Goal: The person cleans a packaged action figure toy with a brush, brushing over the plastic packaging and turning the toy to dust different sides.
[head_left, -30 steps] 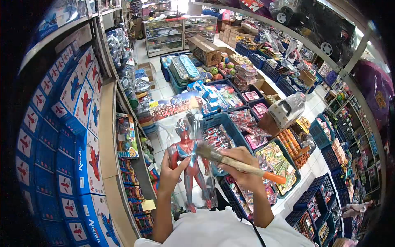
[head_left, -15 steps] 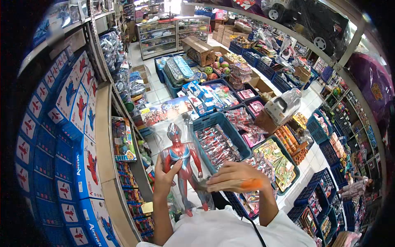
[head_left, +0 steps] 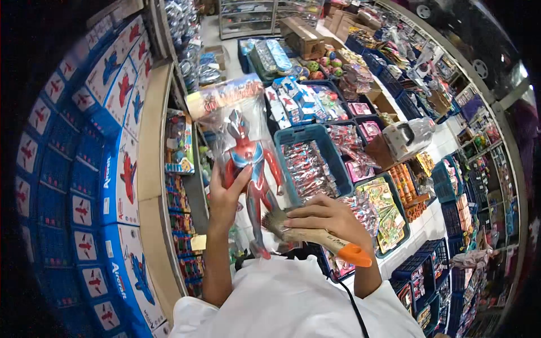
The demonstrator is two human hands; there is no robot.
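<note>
A red, blue and grey toy figure (head_left: 248, 155) in a clear plastic bag is upright in front of my body, with a printed header card (head_left: 228, 97) at its top. My left hand (head_left: 225, 194) grips the bagged figure at its side, the thumb across its chest. My right hand (head_left: 332, 219) is closed on a wide brush (head_left: 315, 236) with a wooden handle and an orange end. The dark bristles lie against or close to the figure's lower legs; exact contact is hard to tell.
Boxed aircraft toys (head_left: 127, 174) fill the shelf at the left. Beyond the figure stand a teal crate (head_left: 332, 163) of packaged toys, a cardboard box (head_left: 301, 36) and a glass display case (head_left: 248, 17). Blue crates (head_left: 420, 253) and shelving are at the right.
The brush went from the figure's chest down to its legs. The head view has tilted downward, and the bagged figure now appears higher in it. Both hands keep their hold.
</note>
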